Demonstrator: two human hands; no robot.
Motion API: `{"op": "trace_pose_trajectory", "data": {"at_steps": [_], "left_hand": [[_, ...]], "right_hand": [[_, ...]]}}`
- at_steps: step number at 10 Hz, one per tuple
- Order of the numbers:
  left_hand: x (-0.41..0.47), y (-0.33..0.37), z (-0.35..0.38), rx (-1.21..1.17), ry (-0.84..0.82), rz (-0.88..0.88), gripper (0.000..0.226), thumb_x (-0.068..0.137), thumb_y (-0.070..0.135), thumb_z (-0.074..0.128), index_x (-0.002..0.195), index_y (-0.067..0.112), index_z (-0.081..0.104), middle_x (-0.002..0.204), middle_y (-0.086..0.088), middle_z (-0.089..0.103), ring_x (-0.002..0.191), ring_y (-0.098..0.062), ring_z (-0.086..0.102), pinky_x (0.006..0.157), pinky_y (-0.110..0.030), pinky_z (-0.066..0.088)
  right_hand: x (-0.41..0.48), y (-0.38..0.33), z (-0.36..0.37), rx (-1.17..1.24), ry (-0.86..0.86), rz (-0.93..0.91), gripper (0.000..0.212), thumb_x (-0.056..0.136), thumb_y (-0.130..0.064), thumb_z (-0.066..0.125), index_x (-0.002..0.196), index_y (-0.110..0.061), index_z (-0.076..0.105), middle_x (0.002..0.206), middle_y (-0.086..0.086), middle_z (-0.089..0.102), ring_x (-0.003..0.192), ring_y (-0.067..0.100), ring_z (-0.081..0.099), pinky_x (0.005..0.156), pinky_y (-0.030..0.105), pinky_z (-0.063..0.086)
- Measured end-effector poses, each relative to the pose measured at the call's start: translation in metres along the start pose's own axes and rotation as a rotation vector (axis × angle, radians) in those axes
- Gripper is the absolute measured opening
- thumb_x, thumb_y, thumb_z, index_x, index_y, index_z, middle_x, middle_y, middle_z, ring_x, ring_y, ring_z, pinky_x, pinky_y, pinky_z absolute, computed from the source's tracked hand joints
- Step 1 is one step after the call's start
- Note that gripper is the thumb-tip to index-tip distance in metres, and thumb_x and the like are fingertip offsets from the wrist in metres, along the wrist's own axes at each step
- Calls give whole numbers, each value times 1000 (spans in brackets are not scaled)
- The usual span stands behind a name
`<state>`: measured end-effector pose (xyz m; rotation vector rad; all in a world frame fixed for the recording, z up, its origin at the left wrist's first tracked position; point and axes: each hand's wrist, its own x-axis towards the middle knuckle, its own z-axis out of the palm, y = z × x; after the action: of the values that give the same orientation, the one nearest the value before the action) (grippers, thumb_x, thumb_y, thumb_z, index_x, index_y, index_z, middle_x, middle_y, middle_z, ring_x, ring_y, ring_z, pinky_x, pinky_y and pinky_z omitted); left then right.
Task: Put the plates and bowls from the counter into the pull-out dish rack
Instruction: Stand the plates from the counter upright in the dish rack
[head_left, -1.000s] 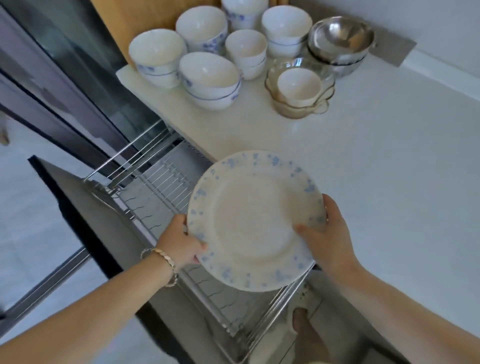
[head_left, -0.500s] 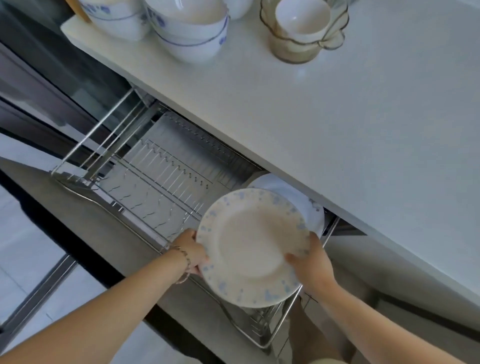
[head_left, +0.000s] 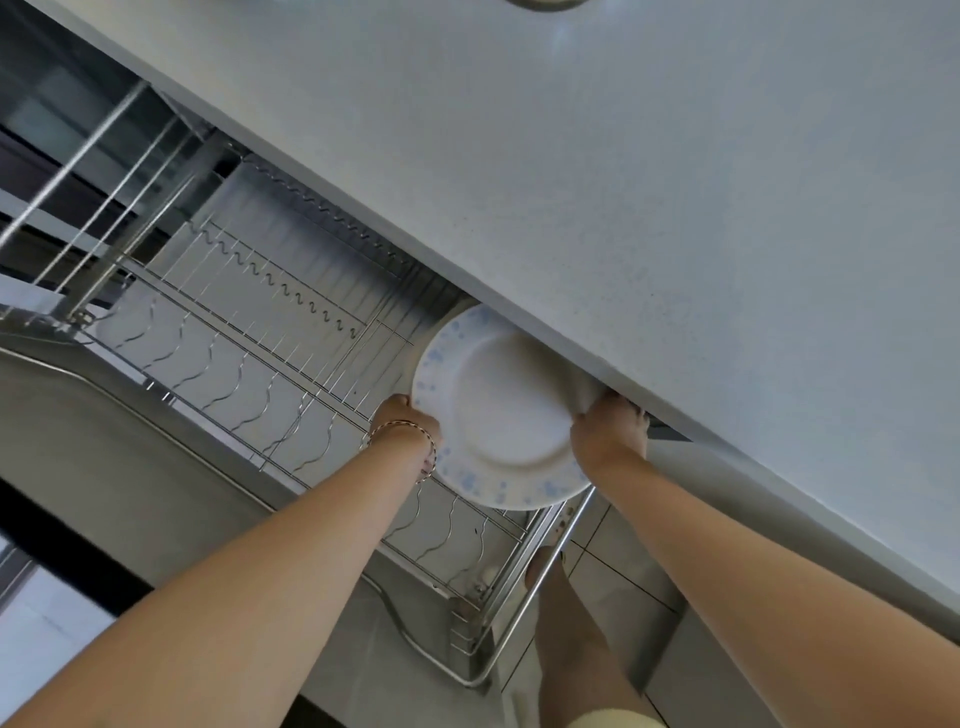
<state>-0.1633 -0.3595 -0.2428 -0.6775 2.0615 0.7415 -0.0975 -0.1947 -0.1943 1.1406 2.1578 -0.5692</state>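
**Q:** What is nearest?

**A:** Two bare forearms reach forward and down. A bare leg (head_left: 576, 654) stands on the tiled floor at the near right corner of the pull-out dish rack (head_left: 249, 358).

**Q:** What do the hands hold?

**A:** Both hold one plate (head_left: 498, 410), white with blue speckles. The left grip (head_left: 410, 421), with a bracelet (head_left: 400, 431) at the wrist, is curled round the plate's left rim. The right grip (head_left: 610, 426) is clamped on the right rim. Neither is open.

**Q:** What has changed?

**A:** A second ago the plate was up at counter height. It has now come down to the rack's right end and stands nearly upright, facing the camera. Its upper right edge is hidden under the counter (head_left: 623, 182). I cannot tell whether it sits in a slot yet. This plate is probably almost placed, and both hands can let go once the wires carry it.

**Q:** And farther off?

**A:** Rows of wire slots run away to the left. The counter's pale top fills the far right. The bowls seen on it earlier are out of frame, so much of the task likely remains.
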Motion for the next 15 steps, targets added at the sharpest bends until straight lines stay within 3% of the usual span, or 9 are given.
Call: {"op": "trace_pose_trajectory", "data": {"at_steps": [1, 2, 5, 6, 8, 9, 10, 12, 15], "left_hand": [[-8, 1, 5, -56, 82, -21, 29, 88, -5, 47, 113, 6, 53, 116, -9, 61, 107, -27, 57, 86, -15, 49], [-18, -3, 9, -30, 151, 28, 36, 86, -2, 45, 120, 8, 51, 121, -13, 62, 114, -32, 57, 96, -33, 44], [-22, -7, 21, -800, -133, -180, 68, 88, 4, 50, 143, 36, 25, 142, -2, 42, 125, -37, 47, 95, -69, 38], [-27, -12, 22, -893, -209, -189, 70, 91, -2, 46, 145, 35, 21, 137, -6, 44, 124, -37, 48, 93, -66, 41], [-46, -18, -5, -26, -71, -38, 57, 93, 18, 48, 144, 10, 24, 141, -18, 40, 116, -35, 53, 88, -39, 49], [-74, -10, -21, 227, 72, 280, 42, 91, 10, 49, 133, 7, 41, 135, -16, 40, 97, -28, 58, 87, -31, 50], [-112, 9, -25, 360, -54, 477, 27, 92, 8, 44, 115, 14, 57, 116, -9, 58, 89, -23, 60, 74, -26, 46], [-214, 60, 27, 571, -281, 658, 17, 90, 11, 43, 85, 21, 54, 93, -5, 62, 87, -22, 59, 73, -24, 42], [-398, 82, 206, 590, -625, 754, 23, 88, 12, 44, 70, 24, 54, 71, 1, 63, 76, -21, 65, 62, -23, 48]], "right_hand": [[0, -2, 0, -75, 5, -15, 45, 98, -9, 41, 140, 3, 31, 145, 22, 39, 136, 32, 36, 112, 32, 29], [-1, -3, 0, -63, -5, 9, 41, 96, 0, 40, 136, 4, 36, 141, 23, 43, 132, 33, 41, 108, 33, 35], [0, -10, -8, -39, -136, -38, 40, 97, -5, 34, 135, 6, 36, 141, 22, 40, 132, 34, 38, 106, 37, 31], [6, -7, 0, -53, -81, -47, 42, 96, -7, 35, 136, 5, 35, 143, 22, 38, 133, 35, 36, 108, 39, 29], [-15, 23, 17, -126, 94, -119, 55, 95, -18, 39, 146, -7, 21, 149, 20, 24, 139, 34, 21, 117, 40, 17], [-35, 50, 11, -18, 23, -187, 45, 93, -16, 42, 138, -21, 41, 142, 9, 40, 135, 26, 35, 114, 39, 28], [-61, 90, -8, 15, -173, -188, 36, 96, -19, 39, 129, -19, 54, 128, 9, 60, 117, 24, 58, 101, 34, 45], [-132, 189, -92, 108, -209, -132, 38, 93, -19, 41, 130, -19, 50, 127, 1, 59, 118, 17, 54, 100, 25, 40], [-194, 395, -200, 473, 222, 184, 34, 89, -18, 51, 121, -14, 58, 119, 5, 64, 113, 22, 57, 93, 24, 42]]}}
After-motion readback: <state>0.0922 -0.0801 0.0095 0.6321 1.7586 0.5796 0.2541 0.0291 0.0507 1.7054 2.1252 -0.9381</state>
